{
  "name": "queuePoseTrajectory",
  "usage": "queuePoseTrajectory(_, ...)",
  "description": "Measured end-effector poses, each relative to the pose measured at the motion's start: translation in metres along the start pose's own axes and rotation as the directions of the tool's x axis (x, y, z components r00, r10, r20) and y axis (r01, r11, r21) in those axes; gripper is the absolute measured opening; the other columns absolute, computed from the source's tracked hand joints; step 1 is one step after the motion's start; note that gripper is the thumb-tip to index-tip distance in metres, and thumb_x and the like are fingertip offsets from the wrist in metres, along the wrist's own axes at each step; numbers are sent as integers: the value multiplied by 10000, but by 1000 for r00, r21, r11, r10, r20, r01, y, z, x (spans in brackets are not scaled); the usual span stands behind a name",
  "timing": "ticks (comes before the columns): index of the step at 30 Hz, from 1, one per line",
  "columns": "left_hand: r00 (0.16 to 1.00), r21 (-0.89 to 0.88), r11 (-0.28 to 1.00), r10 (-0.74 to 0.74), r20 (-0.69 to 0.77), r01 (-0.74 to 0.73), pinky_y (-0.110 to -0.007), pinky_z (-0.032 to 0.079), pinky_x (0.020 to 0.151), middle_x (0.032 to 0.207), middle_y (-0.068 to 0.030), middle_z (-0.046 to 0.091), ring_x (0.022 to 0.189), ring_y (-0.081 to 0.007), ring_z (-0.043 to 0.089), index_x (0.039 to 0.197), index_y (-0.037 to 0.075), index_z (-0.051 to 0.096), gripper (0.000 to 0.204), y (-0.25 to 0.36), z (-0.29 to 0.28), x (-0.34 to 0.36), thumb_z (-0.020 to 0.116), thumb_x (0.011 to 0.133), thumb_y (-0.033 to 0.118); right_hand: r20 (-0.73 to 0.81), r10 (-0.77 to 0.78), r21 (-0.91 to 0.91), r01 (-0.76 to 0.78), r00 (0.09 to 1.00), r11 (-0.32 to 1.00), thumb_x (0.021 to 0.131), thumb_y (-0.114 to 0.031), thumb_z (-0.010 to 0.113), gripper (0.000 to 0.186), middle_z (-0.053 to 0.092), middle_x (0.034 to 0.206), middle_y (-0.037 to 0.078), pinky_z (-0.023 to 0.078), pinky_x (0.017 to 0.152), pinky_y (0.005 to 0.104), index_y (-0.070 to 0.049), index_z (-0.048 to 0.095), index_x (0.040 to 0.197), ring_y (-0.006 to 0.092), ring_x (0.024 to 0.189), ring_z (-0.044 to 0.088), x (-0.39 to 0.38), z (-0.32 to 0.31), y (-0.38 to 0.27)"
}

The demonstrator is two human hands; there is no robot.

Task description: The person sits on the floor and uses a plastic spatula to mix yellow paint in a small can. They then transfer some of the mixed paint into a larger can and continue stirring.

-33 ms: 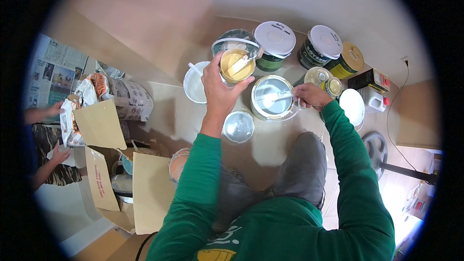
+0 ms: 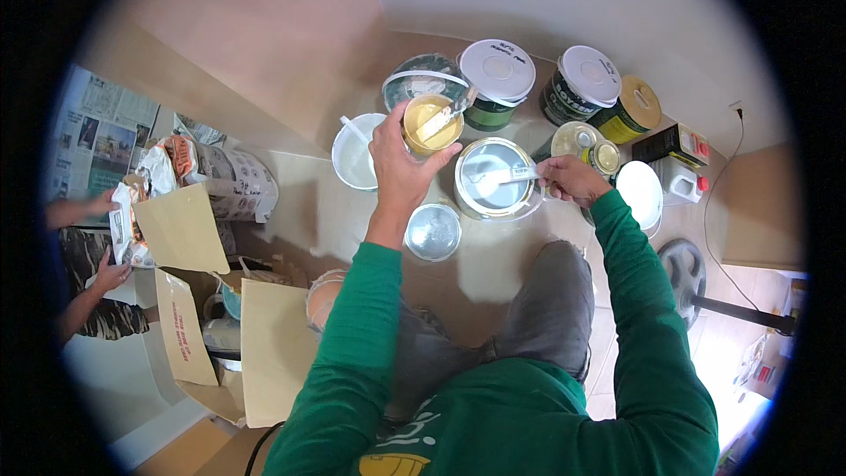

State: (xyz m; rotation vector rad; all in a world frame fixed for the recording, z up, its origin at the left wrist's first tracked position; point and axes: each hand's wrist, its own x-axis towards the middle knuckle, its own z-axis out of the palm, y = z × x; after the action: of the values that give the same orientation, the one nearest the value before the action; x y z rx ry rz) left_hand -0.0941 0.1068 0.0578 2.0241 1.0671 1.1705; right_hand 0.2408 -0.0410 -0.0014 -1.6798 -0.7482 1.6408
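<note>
beige floor (image 2: 486,275) w/ pale wall (image 2: 529,0) behind
l hand (image 2: 402,163) grips round yellow-paint cup (image 2: 423,152); r hand (image 2: 575,180) pinches flat white stick (image 2: 520,174) over round grey-paint pail (image 2: 493,214)

The left fingers (image 2: 396,112) were around the cup (image 2: 453,137), a stick (image 2: 454,111) in it; the tub (image 2: 352,165) stood left of them, the lid (image 2: 433,232) nearer the body. Leftward from the right fingers (image 2: 546,165), the spatula (image 2: 517,174) ran over the can (image 2: 464,198); the pail (image 2: 641,195) stood to their right.
</note>
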Motion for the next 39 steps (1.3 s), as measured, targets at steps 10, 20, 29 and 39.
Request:
queuePoseTrajectory(10,954,115,992,-83,289,52,-539,404,1139,1419,-141,688,1321,-397,583,1540,119,561,1002,-38,53,-49,1029,706,419,-99,-68,-45,64,993,997,1127,-277,691,273,641,776,-20,343,490,239,-32,738,1017,59,584,517,-89,2,-82)
queuePoseTrajectory(20,899,-7,1000,-15,437,20,-548,379,1169,1463,-126,666,1369,-376,557,1557,159,546,1018,-4,69,-61,1013,712,480,-172,-487,-593,304,856,746,1089,-229,702,269,701,827,116,517,663,379,36,742,1066,227,682,629,-126,43,-126)
queuePoseTrajectory(29,934,-164,985,17,357,45,-503,443,1166,1452,-169,655,1348,-387,588,1526,96,554,982,7,61,-51,1022,729,428,0,-812,-883,381,584,274,1022,-158,731,205,746,1011,235,581,804,513,-3,768,1151,453,913,733,-131,88,-130)
queuePoseTrajectory(39,956,-202,977,-1,292,62,-491,456,1170,1436,-173,661,1363,-375,586,1528,91,557,1002,15,55,-43,1029,721,452,74,-841,-941,317,537,119,1031,-160,720,216,739,1046,186,588,745,525,-48,752,1214,437,879,734,-136,105,-136)
